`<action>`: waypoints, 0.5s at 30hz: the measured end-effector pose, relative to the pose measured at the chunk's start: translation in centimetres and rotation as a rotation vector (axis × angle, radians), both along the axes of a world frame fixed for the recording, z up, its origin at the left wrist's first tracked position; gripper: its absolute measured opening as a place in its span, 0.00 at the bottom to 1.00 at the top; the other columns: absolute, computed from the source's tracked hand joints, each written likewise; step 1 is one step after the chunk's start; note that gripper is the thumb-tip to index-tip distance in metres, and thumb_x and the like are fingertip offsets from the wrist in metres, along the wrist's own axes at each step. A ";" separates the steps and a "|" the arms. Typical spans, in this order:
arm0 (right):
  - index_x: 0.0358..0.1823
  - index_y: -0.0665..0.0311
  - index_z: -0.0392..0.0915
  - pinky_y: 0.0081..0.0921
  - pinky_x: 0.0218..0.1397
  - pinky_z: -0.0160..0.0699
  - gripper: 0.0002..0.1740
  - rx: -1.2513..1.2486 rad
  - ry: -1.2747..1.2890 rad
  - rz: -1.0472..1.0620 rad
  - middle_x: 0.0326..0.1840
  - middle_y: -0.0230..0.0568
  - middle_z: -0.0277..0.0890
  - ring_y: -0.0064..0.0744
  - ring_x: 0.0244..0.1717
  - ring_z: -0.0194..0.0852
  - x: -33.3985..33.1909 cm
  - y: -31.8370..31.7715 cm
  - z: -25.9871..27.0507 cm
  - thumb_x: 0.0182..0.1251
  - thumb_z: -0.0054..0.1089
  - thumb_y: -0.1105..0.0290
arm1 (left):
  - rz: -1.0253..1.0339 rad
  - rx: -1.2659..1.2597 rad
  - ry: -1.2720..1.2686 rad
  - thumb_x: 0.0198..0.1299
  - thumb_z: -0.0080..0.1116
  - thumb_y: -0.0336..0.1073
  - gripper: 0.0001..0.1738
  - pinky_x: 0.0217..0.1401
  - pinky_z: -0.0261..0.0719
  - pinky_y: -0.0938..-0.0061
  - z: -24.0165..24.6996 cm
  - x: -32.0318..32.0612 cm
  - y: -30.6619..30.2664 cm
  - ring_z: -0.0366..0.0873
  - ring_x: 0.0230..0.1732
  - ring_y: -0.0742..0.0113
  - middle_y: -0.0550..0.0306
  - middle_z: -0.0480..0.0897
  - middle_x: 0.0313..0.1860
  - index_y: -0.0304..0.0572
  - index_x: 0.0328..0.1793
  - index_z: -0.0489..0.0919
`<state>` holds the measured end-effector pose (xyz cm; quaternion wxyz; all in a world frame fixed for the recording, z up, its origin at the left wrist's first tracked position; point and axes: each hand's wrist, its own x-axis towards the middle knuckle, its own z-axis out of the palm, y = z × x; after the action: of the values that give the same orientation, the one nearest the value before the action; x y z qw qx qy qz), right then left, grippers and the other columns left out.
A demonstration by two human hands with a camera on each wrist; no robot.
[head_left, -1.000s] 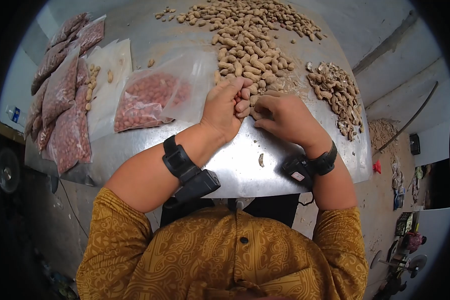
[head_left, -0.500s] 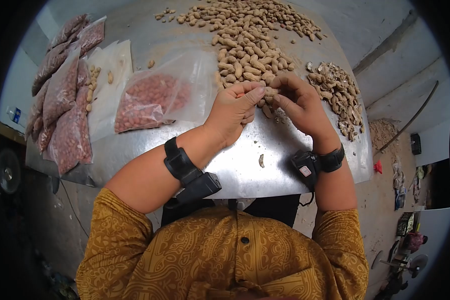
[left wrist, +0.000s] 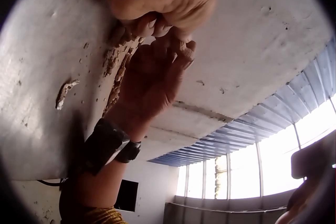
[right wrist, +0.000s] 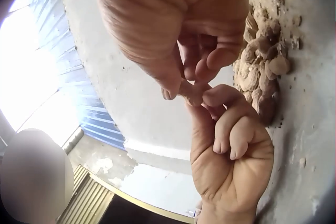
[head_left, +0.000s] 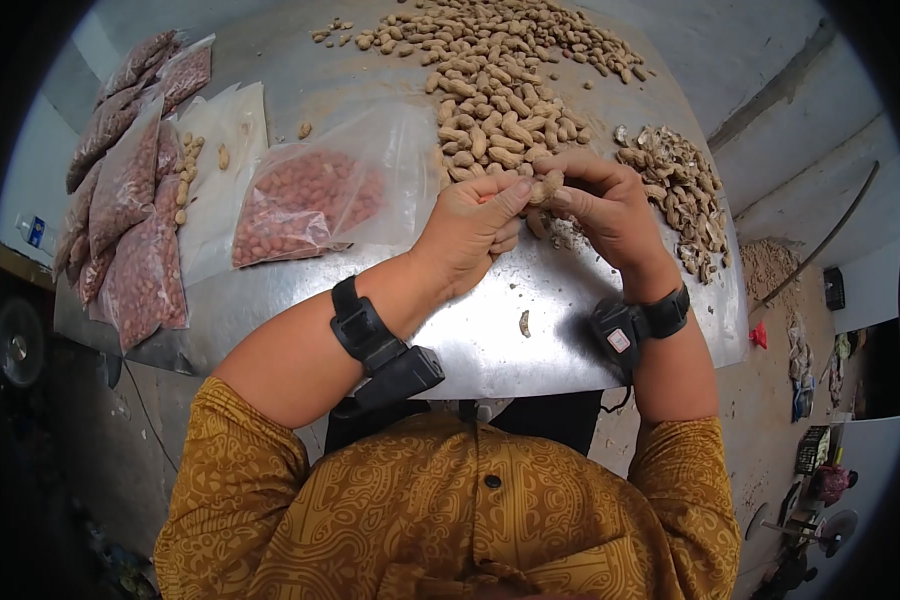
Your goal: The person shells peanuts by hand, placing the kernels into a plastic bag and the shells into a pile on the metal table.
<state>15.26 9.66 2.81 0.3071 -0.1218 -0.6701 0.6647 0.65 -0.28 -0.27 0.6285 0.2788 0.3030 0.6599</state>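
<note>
Both hands meet just in front of a heap of unshelled peanuts [head_left: 510, 110] on the metal table. Thumb and forefinger of the left hand [head_left: 465, 232] pinch one end of a peanut [head_left: 547, 187], its other fingers curled into the palm. On the other end, the right hand [head_left: 612, 218] pinches with thumb and fingertips. In the right wrist view the peanut [right wrist: 191, 92] spans the gap between the right hand [right wrist: 173, 24] above and the left hand [right wrist: 231, 155] below. What lies inside the left palm is hidden.
A part-filled bag of red kernels [head_left: 305, 200] lies left of the hands, with stacked filled bags [head_left: 125, 190] farther left. Empty shells [head_left: 675, 195] are piled at the right. One shell piece [head_left: 524, 323] rests near the table's front edge.
The right hand has risen from the table by the heap and now pinches a peanut with the left hand. The left hand has turned over, and the red kernels seen in it are hidden.
</note>
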 end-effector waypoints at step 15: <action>0.42 0.68 0.77 0.12 0.24 0.67 0.10 0.061 -0.031 -0.215 0.27 0.32 0.75 0.16 0.22 0.68 0.0 0.2 -0.3 0.61 0.58 0.70 | 0.096 -0.017 -0.026 0.60 0.57 0.36 0.13 0.18 0.56 0.89 -0.1 -0.2 0.1 0.60 0.18 0.84 0.63 0.72 0.29 0.36 0.47 0.74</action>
<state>15.28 9.82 2.46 0.3698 -0.1939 -0.6779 0.6051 0.42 -0.17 -0.40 0.6023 0.2498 0.3133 0.6904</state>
